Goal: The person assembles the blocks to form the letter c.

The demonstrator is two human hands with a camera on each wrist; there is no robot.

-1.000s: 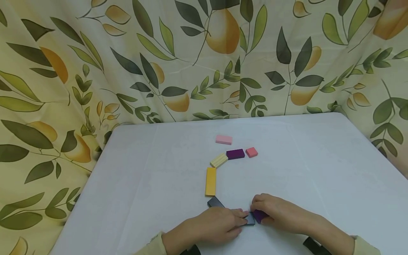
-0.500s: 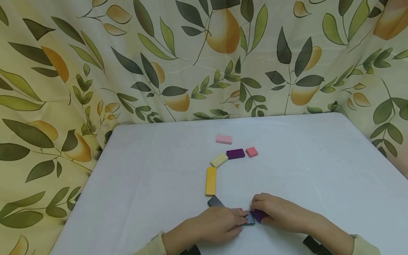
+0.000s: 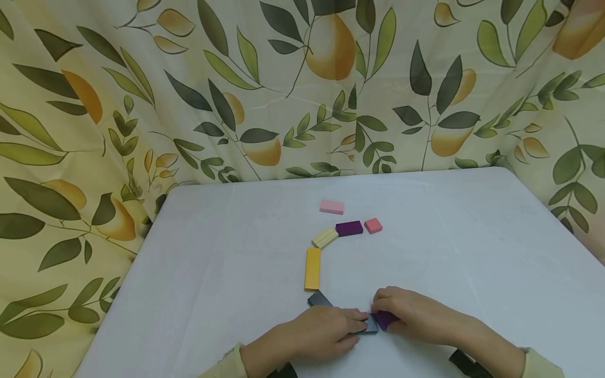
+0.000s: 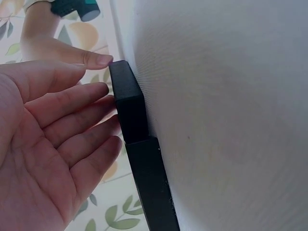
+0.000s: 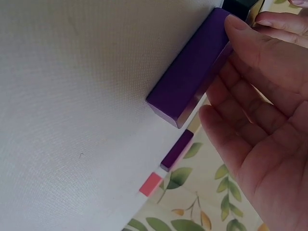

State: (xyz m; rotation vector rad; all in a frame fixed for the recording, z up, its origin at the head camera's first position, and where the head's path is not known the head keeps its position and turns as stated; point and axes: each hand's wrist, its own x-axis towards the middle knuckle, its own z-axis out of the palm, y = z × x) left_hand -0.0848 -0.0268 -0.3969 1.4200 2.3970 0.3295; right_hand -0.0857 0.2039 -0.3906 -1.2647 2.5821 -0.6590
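Note:
My left hand (image 3: 326, 329) lies palm down over a dark grey-blue block (image 3: 372, 325), its fingers straight and touching the top. In the left wrist view the fingertips (image 4: 115, 144) meet the side of that dark block (image 4: 132, 118), whose end abuts another dark block (image 4: 153, 185). My right hand (image 3: 416, 317) pinches a purple block (image 3: 386, 319) between thumb and fingers, at the right end of the grey-blue one. The right wrist view shows the thumb (image 5: 240, 29) against the near end of this purple block (image 5: 190, 72). My left hand hides part of the grey-blue block.
A curved row runs away from my hands: a dark grey block (image 3: 320, 298), a yellow block (image 3: 312, 269), a pale cream block (image 3: 325, 238) and a dark purple block (image 3: 349, 228). A coral block (image 3: 373, 226) and a pink block (image 3: 332, 207) lie apart on the white table (image 3: 227, 273).

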